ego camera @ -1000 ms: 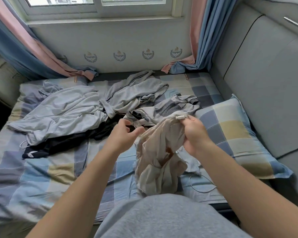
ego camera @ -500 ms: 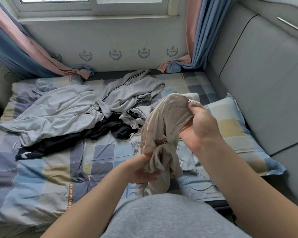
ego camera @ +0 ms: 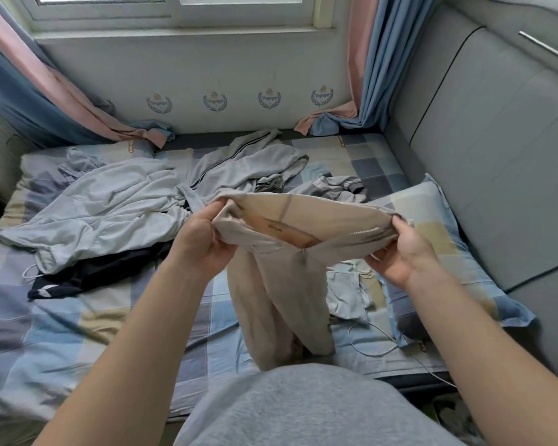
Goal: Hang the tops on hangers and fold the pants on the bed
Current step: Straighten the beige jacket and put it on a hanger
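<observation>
Head view: a moment ago the beige pants (ego camera: 281, 284) were a bunched lump, with the right hand (ego camera: 400, 252) up high on one edge and the left hand (ego camera: 203, 243) down low in the crumpled cloth. Now both hands are level and pulled apart, and the waistband is stretched open between them with the zip fly showing at the middle. The left hand pinches the band's left end between thumb and curled fingers, and the right hand grips the right end the same way. This looks like the garment has been sorted out and identified as pants, so it goes to folding rather than onto a hanger. It is held in the air over the bed (ego camera: 78, 333), not yet laid down. The waistband runs side to side from hand to hand. The legs hang together below the hands, so the long axis is roughly upright, with the waist on top and the hems pointing down toward the person's body. Beyond the left hand lie a pale grey top (ego camera: 110, 201) and a dark garment (ego camera: 103, 272), and a pillow (ego camera: 448, 246) sits just past the right hand.
</observation>
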### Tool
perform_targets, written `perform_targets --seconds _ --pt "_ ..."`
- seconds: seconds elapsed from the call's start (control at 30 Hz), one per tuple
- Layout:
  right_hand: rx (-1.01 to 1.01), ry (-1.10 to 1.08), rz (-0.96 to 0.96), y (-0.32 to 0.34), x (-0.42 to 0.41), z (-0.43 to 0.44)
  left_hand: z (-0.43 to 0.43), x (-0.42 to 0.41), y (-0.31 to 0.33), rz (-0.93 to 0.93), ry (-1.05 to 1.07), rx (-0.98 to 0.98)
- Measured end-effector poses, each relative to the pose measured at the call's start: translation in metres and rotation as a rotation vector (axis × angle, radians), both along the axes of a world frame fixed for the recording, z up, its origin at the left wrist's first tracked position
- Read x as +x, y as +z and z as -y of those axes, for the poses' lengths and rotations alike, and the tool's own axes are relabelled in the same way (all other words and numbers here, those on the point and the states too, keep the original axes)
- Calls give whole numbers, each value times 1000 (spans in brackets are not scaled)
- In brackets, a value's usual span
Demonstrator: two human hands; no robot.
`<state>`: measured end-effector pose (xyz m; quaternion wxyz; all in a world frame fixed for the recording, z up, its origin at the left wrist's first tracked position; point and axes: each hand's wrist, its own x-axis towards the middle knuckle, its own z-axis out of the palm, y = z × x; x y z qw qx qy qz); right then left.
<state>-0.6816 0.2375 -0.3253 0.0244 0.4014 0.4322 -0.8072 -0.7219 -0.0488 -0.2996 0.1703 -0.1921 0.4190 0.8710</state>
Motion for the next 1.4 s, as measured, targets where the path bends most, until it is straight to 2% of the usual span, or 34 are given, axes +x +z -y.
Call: perform_targets --seconds 0.1,0.2,0.37,0.4,0.5,0.6,0.7,0.8,0.87,0.93,1.0,1.07,1.17,1.27,1.4 --pt "-76 103 111 -29 9 3 -10 11 20 24 -114 -24" --pt "-219 386 137 -48 22 21 -21 21 29 31 -185 -39" --pt "-279 774 199 -54 34 80 -41 35 35 -13 -253 20" --pt "-277 771 214 -58 35 89 -41 36 35 -29 -269 11" --pt "-157 554 214 -67 30 98 -31 32 34 -75 -328 -48" --pt "28 342 162 -66 21 84 -8 25 17 -128 -338 -312" --pt "51 200 141 -69 17 60 12 18 -22 -88 -433 -801" --pt "-21 33 94 -73 19 50 23 14 -83 -26 -675 -1243" --pt "-150 -55 42 -76 23 48 28 13 -120 64 -662 -1361" --pt "-236 -85 30 -83 29 45 33 16 -143 234 -540 -1268" --pt "-250 -78 47 -93 35 39 34 23 -147 422 -368 -1002" --pt "-203 -45 89 -101 41 33 32 29 -144 505 -220 -740" --pt "-153 -36 127 -110 49 27 27 35 -133 538 -133 -511" --pt "-160 -127 110 -116 57 24 22 33 -126 529 -103 -320" --pt "-243 -237 71 -115 70 26 17 23 -118 494 -143 -207"
